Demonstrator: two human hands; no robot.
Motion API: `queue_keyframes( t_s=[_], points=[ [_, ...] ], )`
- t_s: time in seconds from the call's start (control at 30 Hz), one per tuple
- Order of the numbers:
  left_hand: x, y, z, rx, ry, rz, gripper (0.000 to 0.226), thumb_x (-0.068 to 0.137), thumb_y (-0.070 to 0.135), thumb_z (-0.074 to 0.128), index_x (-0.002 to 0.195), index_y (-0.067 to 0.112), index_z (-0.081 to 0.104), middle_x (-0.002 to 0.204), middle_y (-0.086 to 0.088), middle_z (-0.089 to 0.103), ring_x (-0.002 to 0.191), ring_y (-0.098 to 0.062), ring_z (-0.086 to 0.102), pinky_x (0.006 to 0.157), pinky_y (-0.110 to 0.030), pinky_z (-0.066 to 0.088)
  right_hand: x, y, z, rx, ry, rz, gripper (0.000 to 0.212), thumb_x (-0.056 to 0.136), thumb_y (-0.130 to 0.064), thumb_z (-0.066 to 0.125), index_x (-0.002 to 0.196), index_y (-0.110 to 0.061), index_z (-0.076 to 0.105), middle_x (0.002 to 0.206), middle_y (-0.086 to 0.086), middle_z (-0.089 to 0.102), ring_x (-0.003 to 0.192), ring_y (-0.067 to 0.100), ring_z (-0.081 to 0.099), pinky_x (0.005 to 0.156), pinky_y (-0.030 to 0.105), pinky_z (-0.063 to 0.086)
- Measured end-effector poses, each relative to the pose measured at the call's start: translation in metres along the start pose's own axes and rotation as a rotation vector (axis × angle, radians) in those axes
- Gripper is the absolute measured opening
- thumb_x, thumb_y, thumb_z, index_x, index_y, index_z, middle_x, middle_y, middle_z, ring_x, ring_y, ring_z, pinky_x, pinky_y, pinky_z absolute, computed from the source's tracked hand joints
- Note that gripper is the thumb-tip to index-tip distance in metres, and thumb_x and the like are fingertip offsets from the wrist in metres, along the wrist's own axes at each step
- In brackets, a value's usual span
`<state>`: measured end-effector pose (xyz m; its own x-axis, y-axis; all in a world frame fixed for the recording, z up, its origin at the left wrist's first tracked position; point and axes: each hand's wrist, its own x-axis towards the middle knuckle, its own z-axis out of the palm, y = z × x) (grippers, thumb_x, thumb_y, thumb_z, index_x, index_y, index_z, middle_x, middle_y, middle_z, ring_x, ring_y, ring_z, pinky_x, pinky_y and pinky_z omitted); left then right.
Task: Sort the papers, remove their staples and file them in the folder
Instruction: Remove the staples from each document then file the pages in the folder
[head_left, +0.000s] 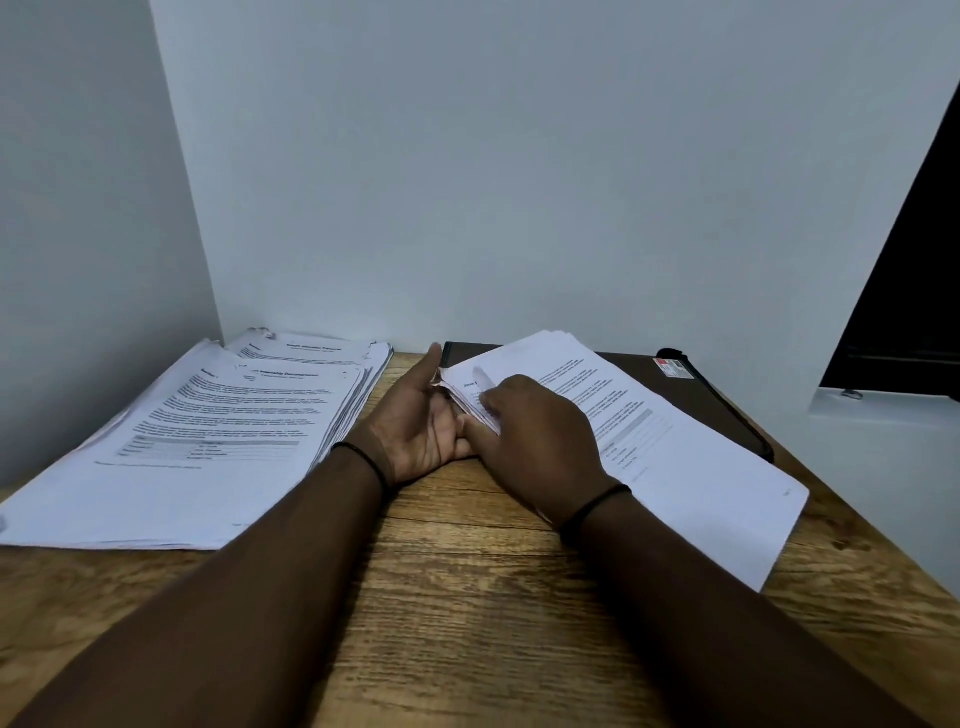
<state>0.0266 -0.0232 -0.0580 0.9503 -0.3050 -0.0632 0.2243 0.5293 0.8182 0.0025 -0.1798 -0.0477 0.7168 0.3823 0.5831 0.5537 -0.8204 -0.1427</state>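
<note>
A stapled set of printed papers (670, 452) lies slanted at the right, partly over a dark brown folder (727, 400). My right hand (530, 436) rests on the set's near-left corner, fingers pressing the lifted page edges. My left hand (421, 426) lies palm up against that same corner, thumb raised beside the sheets and fingers under them. Any staple is hidden by my fingers. On the left lie two overlapping stacks of printed papers (208, 441).
The wooden table (467, 597) meets pale walls at the back and left. A dark window opening (914, 291) is at the far right. The folder carries a small red sticker (670, 368) near its far corner.
</note>
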Motion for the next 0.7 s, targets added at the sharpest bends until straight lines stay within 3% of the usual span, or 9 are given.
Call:
queue_keyframes(
  t_s=[0.13, 0.23, 0.33, 0.43, 0.57, 0.7],
  points=[
    [0.0, 0.0, 0.001, 0.021, -0.016, 0.013, 0.071, 0.093, 0.066, 0.038, 0.135, 0.011, 0.057, 0.124, -0.015, 0.068, 0.101, -0.03, 0.071, 0.086, -0.048, 0.058, 0.001, 0.001, 0.0, -0.009, 0.005, 0.01, 0.032, 0.103, -0.033, 0.043, 0.091, -0.016, 0.067, 0.093, 0.001, 0.063, 0.083, 0.022, 0.062, 0.065, 0.034, 0.043],
    [0.0, 0.0, 0.002, 0.025, -0.03, 0.018, 0.064, 0.096, 0.059, 0.043, 0.136, 0.01, 0.056, 0.13, -0.016, 0.064, 0.106, -0.032, 0.069, 0.096, -0.054, 0.052, 0.0, 0.002, -0.002, 0.036, 0.049, 0.068, 0.027, 0.1, -0.036, 0.052, 0.087, -0.019, 0.068, 0.09, -0.003, 0.065, 0.083, 0.018, 0.061, 0.064, 0.031, 0.038],
    [-0.002, 0.0, 0.003, 0.039, -0.038, 0.019, 0.064, 0.095, 0.055, 0.048, 0.139, 0.009, 0.054, 0.132, -0.019, 0.062, 0.11, -0.033, 0.067, 0.096, -0.055, 0.052, -0.002, 0.004, -0.001, 0.216, 0.112, 0.168, 0.022, 0.09, -0.04, 0.068, 0.079, -0.022, 0.067, 0.083, -0.005, 0.065, 0.08, 0.013, 0.06, 0.066, 0.032, 0.044],
    [-0.001, -0.001, 0.002, 0.06, -0.022, 0.017, 0.062, 0.095, 0.049, 0.052, 0.14, 0.007, 0.05, 0.135, -0.023, 0.059, 0.115, -0.035, 0.064, 0.097, -0.054, 0.051, -0.003, 0.008, 0.001, 0.495, 0.178, 0.295, 0.031, 0.081, -0.045, 0.077, 0.068, -0.021, 0.062, 0.066, -0.008, 0.062, 0.064, 0.008, 0.056, 0.059, 0.032, 0.045],
    [0.0, -0.002, 0.001, 0.048, 0.017, 0.024, 0.044, 0.101, 0.028, 0.044, 0.137, 0.003, 0.052, 0.135, -0.024, 0.058, 0.109, -0.036, 0.067, 0.095, -0.056, 0.052, -0.002, 0.014, 0.001, 0.645, 0.224, 0.33, 0.027, 0.086, -0.04, 0.075, 0.072, -0.023, 0.061, 0.063, -0.013, 0.058, 0.061, 0.002, 0.051, 0.056, 0.017, 0.038],
    [0.003, -0.004, -0.001, 0.051, 0.048, 0.019, 0.04, 0.102, 0.019, 0.035, 0.134, 0.003, 0.053, 0.133, -0.023, 0.061, 0.106, -0.036, 0.068, 0.089, -0.055, 0.056, -0.001, 0.017, 0.004, 0.662, 0.235, 0.361, 0.016, 0.091, -0.029, 0.071, 0.081, -0.023, 0.06, 0.067, -0.013, 0.057, 0.065, 0.001, 0.053, 0.058, 0.017, 0.036]
  ],
)
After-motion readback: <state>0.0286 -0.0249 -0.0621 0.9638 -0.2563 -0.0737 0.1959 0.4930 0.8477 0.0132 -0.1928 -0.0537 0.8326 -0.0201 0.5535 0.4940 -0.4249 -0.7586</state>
